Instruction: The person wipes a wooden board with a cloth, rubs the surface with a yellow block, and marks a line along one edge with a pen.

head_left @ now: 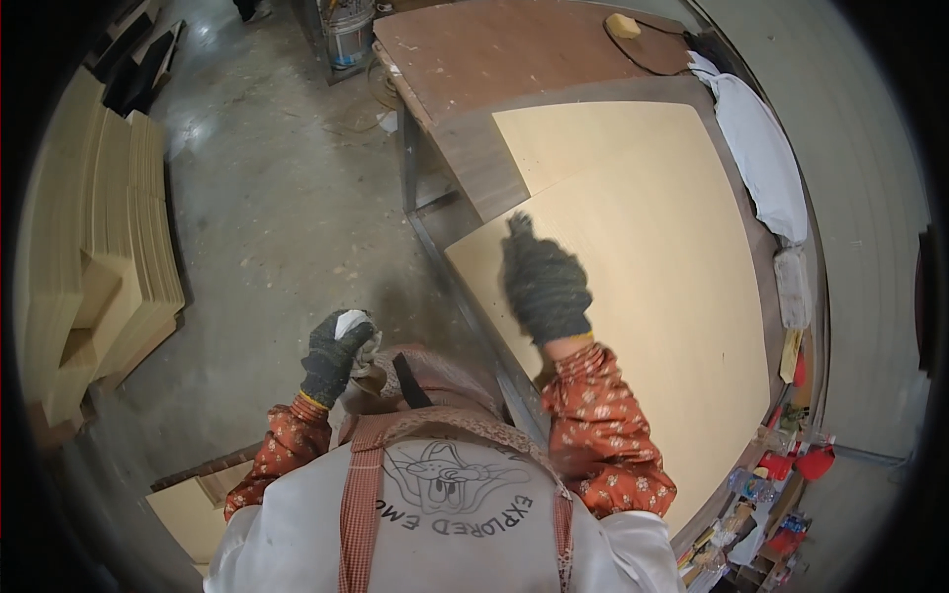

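Both my hands wear dark knit gloves with yellow cuffs. Over a pale wooden panel (652, 257) on the workbench is my right hand (547, 287), its fingers closed. A small greyish tip sticks out at the far end of that hand; motion blur hides what it is. My left hand (334, 358) is off the bench, in front of my body on the left. It is closed round a crumpled whitish cloth (352, 321). A second pale panel (603, 133) lies farther back, its edge meeting the nearer one.
The brown bench top (494, 49) carries a yellow sponge-like block (622, 27), a dark cable and a white cloth bundle (759, 148). Bottles and small items (756, 484) crowd the right side. Stacked boards (119, 247) stand left on the concrete floor (267, 198). A bucket (350, 38) sits behind.
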A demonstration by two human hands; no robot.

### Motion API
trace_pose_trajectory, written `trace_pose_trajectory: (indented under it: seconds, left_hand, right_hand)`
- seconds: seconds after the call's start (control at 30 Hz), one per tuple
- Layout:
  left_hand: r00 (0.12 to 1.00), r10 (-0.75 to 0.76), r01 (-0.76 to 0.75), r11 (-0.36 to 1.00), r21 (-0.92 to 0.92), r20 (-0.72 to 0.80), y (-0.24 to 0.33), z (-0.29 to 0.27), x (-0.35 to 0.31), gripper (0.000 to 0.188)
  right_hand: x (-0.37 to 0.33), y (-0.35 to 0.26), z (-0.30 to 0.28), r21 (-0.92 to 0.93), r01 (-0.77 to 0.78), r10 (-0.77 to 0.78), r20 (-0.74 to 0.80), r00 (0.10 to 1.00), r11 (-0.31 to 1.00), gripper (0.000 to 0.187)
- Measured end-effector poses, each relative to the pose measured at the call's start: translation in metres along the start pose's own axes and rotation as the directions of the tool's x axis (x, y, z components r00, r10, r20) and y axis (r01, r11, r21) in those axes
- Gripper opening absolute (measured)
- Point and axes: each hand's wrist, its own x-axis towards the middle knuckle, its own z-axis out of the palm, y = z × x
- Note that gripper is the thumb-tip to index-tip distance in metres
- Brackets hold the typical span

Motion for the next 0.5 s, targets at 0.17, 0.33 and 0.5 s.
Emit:
trace_pose_trajectory:
  seconds: [0.17,0.33,0.5]
  left_hand:
    - [0.999,-0.027,0.028,0.999,0.017,-0.020,0.004,0.005,0.006,0.025]
    - [0.999,0.038,-0.038,0.998,0.040,-0.008,0.004,0.004,0.005,0.027]
    - [1.000,0.002,-0.002,0.996,0.092,-0.004,0.017,0.004,0.006,0.028]
  right_hand:
    - [0.058,0.065,-0.012,0.082,-0.035,0.064,-0.371,0.927,0.996,0.031]
    - [0.054,0.048,-0.005,-0.021,-0.040,0.034,-0.231,0.972,0.999,0.033]
    - [0.038,0.041,-0.003,-0.030,-0.018,0.010,-0.239,0.971,0.999,0.029]
